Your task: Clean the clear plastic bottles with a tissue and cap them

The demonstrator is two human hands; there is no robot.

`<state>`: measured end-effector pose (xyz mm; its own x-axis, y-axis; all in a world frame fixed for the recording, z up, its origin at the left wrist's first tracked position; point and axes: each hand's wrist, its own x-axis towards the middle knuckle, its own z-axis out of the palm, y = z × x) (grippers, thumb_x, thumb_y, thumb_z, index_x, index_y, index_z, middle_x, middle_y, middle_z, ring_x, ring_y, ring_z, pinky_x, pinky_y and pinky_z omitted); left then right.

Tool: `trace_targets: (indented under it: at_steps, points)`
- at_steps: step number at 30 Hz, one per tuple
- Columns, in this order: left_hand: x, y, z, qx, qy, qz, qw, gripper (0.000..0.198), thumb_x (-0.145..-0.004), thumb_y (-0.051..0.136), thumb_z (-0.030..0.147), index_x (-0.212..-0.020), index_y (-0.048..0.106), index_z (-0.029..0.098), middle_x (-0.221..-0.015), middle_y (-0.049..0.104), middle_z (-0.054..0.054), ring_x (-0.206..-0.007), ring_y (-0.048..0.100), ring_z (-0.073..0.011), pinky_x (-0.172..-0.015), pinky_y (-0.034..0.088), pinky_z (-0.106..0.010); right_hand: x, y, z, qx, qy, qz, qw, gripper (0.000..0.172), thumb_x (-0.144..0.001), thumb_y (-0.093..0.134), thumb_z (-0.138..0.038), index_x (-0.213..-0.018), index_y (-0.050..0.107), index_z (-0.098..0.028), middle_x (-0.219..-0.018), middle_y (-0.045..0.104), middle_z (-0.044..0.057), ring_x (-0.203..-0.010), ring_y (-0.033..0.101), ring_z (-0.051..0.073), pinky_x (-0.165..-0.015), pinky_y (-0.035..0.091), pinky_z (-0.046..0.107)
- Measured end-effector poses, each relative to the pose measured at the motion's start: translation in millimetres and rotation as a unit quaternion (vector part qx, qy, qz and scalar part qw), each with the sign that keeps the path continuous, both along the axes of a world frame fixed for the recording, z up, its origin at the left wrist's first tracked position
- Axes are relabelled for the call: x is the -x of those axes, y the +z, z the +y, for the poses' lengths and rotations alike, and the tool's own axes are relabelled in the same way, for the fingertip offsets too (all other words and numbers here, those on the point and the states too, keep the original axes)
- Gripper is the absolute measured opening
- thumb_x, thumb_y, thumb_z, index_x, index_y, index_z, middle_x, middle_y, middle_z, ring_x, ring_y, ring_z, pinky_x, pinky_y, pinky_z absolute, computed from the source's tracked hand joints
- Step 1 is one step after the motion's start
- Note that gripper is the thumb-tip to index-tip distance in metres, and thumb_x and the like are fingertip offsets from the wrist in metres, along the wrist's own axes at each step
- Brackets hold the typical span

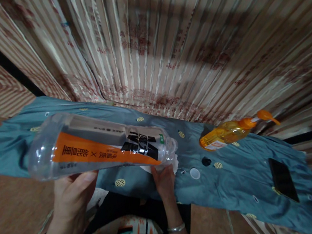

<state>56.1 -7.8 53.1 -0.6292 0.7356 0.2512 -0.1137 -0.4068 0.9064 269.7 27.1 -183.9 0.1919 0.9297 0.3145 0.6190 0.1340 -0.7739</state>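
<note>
A large clear plastic bottle (pixel 85 126) with an orange and black label lies on its side in the air, its neck to the right and its base to the left. My left hand (pixel 74 192) grips it from below near the base, thumb up along the side. Close under the neck, my right hand (pixel 165 181) holds a crumpled white tissue (pixel 175 166), partly hidden behind the bottle. Whether the tissue touches the neck I cannot tell. The open mouth of the bottle shows no cap on it.
A blue-green patterned cloth (pixel 149 185) covers the narrow table. To the right stand an orange pump bottle (pixel 224 134), a small black cap (pixel 206 161), a white round disc (pixel 195 173) and a dark phone (pixel 283 179). A striped curtain (pixel 160 48) hangs behind the table.
</note>
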Motion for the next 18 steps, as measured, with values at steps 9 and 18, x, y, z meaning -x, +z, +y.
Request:
trace_targets:
  at_steps: [9,18]
  points:
    - [3.8,-4.8,2.6,-0.017,0.013,0.017,1.000,0.047,-0.055,0.106,0.051,-0.091,0.084,0.030,-0.103,0.085,-0.006,-0.120,0.081,-0.0394,-0.100,0.073,-0.049,0.1,2.7,-0.1,0.004,-0.002,0.004,1.000,0.059,-0.101,0.073,-0.061,-0.141,0.067,-0.019,-0.130,0.080,0.022,-0.127,0.079,0.043,-0.107,0.067,0.063]
    - [3.5,-0.4,4.1,-0.023,0.005,0.024,0.999,0.044,-0.055,0.108,0.049,-0.086,0.084,0.028,-0.098,0.084,-0.003,-0.100,0.082,-0.0312,-0.088,0.074,-0.040,0.5,1.4,0.4,0.009,-0.003,0.009,1.000,0.054,-0.097,0.075,-0.057,-0.137,0.068,-0.020,-0.130,0.080,0.023,-0.128,0.078,0.045,-0.108,0.068,0.064]
